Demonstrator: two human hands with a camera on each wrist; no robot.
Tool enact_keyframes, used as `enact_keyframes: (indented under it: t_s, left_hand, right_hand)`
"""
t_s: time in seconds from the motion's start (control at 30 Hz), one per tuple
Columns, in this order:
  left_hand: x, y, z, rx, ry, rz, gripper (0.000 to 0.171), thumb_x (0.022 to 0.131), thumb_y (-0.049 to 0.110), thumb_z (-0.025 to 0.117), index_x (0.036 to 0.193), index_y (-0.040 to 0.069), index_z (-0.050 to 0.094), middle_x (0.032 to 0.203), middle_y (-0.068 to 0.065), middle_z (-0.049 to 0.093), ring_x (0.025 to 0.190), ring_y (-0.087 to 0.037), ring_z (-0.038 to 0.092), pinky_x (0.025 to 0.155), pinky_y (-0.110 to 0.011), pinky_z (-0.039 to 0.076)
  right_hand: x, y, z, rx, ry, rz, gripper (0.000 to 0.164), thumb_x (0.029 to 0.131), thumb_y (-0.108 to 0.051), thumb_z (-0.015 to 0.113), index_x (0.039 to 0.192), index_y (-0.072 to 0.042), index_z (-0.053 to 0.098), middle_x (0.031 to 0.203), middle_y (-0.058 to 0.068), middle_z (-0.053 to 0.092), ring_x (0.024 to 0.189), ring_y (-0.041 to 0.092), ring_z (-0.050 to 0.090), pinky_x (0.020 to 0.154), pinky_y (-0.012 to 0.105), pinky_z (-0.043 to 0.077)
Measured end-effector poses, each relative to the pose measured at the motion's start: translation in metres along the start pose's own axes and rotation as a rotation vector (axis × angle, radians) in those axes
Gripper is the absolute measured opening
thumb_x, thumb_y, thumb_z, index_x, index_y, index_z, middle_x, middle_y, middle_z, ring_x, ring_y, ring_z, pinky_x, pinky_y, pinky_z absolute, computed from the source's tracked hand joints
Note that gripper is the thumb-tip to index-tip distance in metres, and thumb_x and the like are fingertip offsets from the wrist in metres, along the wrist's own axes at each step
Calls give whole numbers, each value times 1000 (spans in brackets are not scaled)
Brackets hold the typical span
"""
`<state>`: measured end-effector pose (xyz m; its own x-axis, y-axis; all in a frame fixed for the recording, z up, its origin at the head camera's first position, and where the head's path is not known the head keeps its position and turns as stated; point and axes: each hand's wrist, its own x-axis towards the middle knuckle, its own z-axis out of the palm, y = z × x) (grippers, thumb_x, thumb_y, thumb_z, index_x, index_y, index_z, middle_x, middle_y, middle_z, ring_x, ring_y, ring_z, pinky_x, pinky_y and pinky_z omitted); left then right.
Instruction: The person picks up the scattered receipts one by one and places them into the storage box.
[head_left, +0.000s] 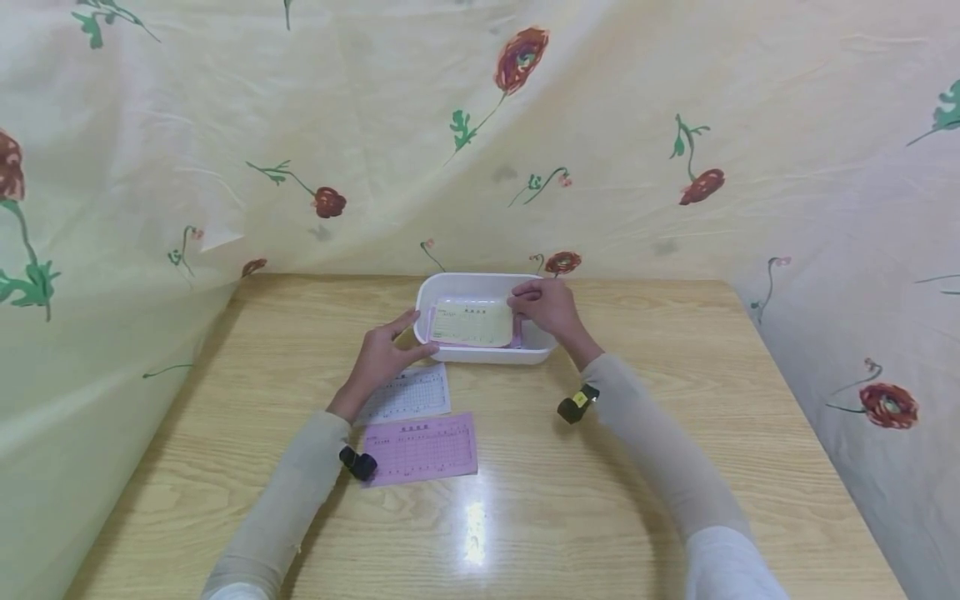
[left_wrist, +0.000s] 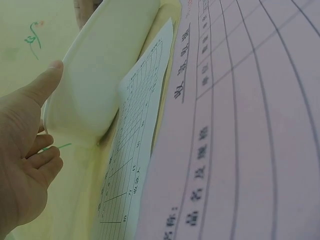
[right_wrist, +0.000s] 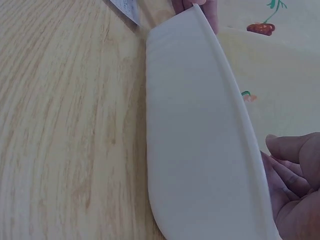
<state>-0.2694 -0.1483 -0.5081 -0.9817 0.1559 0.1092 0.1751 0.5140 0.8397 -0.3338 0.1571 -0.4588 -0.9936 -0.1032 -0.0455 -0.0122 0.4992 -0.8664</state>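
Note:
A white plastic tub (head_left: 491,357) stands at the back of the table, with a pale yellow printed slip (head_left: 471,325) inside, lying over a purple one (head_left: 517,332). My left hand (head_left: 381,358) grips the tub's left end, its thumb at the near rim and its fingers round the outer side. In the left wrist view that thumb (left_wrist: 47,82) meets the rim. My right hand (head_left: 547,307) reaches over the tub's right side, fingertips at the yellow slip's right corner. The rim hides its fingertips in the right wrist view; I cannot tell whether they pinch the slip.
In front of the tub a white printed slip (head_left: 412,396) lies on the wooden table (head_left: 600,508). Nearer still is a pink printed slip (head_left: 422,450), partly under my left wrist camera. A flowered cloth (head_left: 375,125) hangs behind the table and along its sides.

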Motion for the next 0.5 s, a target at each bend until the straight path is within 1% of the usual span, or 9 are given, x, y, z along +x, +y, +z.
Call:
enact_keyframes:
  t_s: [0.13, 0.23, 0.37, 0.5]
  left_hand:
    - [0, 0, 1, 0, -2, -6, 90, 80, 51, 85, 151, 10, 49, 161, -10, 40, 150, -33, 35, 122, -51, 31]
    - [-1, 1, 1, 4, -8, -14, 91, 80, 52, 84, 152, 10, 48, 161, -9, 39, 150, -33, 34, 123, -51, 30]
    - [-1, 2, 1, 5, -10, -18, 92, 79, 52, 84, 152, 11, 47, 161, -8, 39, 151, -32, 33, 123, -50, 29]
    - [0, 3, 0, 0, -14, -22, 92, 79, 52, 84, 152, 10, 46, 162, -9, 38, 151, -32, 31, 124, -49, 27]
  right_hand:
    - [-3, 0, -6, 24, -22, 3, 28, 95, -13, 74, 117, 3, 70, 109, 22, 75, 91, 31, 77, 85, 43, 63]
    - [-9, -2, -11, 32, -37, -12, 30, 96, -17, 74, 119, 1, 70, 110, 20, 75, 94, 31, 76, 87, 45, 62]
    - [-23, -8, -17, 67, -47, -66, 32, 96, -18, 74, 120, 3, 69, 111, 21, 75, 98, 36, 75, 89, 48, 61]
    - [-41, -17, -19, 104, -50, -130, 30, 96, -16, 74, 117, 5, 70, 108, 23, 75, 97, 42, 74, 86, 47, 62]
